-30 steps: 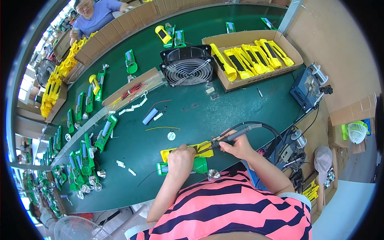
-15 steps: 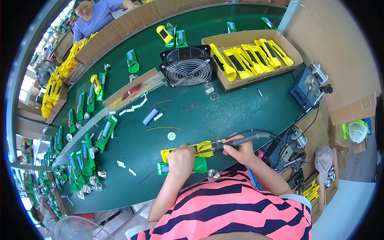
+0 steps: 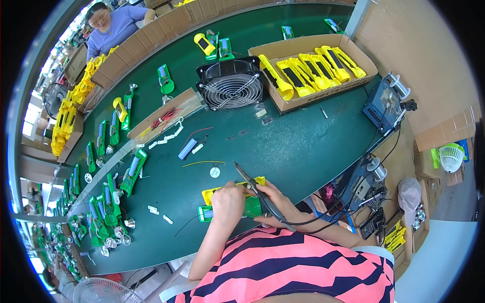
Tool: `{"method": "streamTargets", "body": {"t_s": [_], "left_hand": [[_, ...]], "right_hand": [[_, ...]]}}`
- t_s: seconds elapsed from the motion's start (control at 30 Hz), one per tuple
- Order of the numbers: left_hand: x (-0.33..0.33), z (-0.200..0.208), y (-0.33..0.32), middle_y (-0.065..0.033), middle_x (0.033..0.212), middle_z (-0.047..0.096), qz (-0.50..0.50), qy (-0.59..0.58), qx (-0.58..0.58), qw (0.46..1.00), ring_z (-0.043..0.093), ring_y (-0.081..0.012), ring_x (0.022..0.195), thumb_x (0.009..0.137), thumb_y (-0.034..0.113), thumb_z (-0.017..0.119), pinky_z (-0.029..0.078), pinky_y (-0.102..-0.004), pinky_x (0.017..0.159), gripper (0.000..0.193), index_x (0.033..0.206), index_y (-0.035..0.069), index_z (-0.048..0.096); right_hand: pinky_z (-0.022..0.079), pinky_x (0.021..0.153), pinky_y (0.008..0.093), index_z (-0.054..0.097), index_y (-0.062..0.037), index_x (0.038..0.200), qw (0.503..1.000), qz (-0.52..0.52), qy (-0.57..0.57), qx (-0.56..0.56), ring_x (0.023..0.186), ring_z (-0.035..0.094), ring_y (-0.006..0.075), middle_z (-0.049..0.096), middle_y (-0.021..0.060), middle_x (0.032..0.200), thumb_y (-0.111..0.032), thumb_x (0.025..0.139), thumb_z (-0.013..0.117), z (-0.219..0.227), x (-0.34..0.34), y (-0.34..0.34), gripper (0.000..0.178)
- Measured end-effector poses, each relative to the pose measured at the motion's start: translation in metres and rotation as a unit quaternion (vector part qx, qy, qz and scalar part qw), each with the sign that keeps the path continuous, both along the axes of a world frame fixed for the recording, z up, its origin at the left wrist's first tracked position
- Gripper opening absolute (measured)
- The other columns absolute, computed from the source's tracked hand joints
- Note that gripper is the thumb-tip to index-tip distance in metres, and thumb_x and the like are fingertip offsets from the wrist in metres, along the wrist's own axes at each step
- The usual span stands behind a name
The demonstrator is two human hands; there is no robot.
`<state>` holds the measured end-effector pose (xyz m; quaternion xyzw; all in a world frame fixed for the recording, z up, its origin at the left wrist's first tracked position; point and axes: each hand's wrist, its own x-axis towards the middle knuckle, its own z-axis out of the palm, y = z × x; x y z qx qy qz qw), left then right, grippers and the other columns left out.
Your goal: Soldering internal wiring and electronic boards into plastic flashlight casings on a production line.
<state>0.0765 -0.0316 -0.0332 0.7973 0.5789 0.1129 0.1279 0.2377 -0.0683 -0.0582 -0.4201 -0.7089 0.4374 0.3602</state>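
My left hand (image 3: 228, 203) is closed over a yellow plastic flashlight shell (image 3: 207, 196) near the table's front edge. Beside it on my side lies a green shell half (image 3: 252, 207), partly under the hand, with a blue part at its left end. My right hand (image 3: 279, 203) has a soldering iron (image 3: 269, 203) in its grip, the metal tip pointing up and to the left, above the table and off the shell. Its fingertips reach the right end of the yellow shell; what they touch there is hidden.
A black fan (image 3: 230, 83) stands beyond my hands, beside a carton (image 3: 298, 103) of yellow shells. At right is a blue soldering station (image 3: 379, 108). Loose wires, a blue battery (image 3: 187, 149) and several green assemblies (image 3: 132, 172) lie leftward. A person (image 3: 113, 30) sits across the partition.
The soldering iron has swung from pointing left at the yellow shell to pointing up and away. My right hand has moved left against the shell's end. The left hand stays put.
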Motion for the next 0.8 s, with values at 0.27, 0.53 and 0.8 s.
{"method": "streamTargets", "body": {"t_s": [0.27,0.53,0.8], "left_hand": [[-0.005,0.005,-0.002,-0.0092,0.065,0.053,0.005,0.014,-0.031,0.999,0.056,-0.0256,0.057,0.066,0.013,0.063,0.044,-0.0356,0.053,0.007,0.072,0.009,0.065],[-0.044,0.036,-0.015,-0.0076,0.075,0.057,0.059,-0.124,0.024,0.990,0.050,-0.0251,0.072,0.054,0.010,0.073,0.041,-0.0345,0.065,0.021,0.072,0.003,0.062],[-0.005,-0.010,-0.036,-0.0074,0.070,0.053,0.186,-0.324,0.033,0.927,0.052,-0.0220,0.068,0.062,-0.002,0.066,0.041,-0.0303,0.062,0.015,0.073,0.002,0.056]], "right_hand": [[0.023,0.100,0.0486,0.028,-0.0014,0.122,0.997,0.029,-0.002,0.068,0.095,0.051,0.0333,0.052,0.0174,0.099,-0.010,0.066,0.068,0.005,-0.001,0.004,0.069],[0.020,0.100,0.0514,0.025,-0.0031,0.125,0.992,0.046,-0.032,0.112,0.094,0.053,0.0321,0.054,0.0155,0.098,-0.010,0.068,0.066,0.003,0.012,0.022,0.071],[0.016,0.102,0.0510,0.021,-0.0066,0.126,0.991,0.083,-0.039,0.093,0.089,0.055,0.0322,0.055,0.0144,0.096,-0.012,0.067,0.067,0.006,0.015,0.041,0.076]]}}
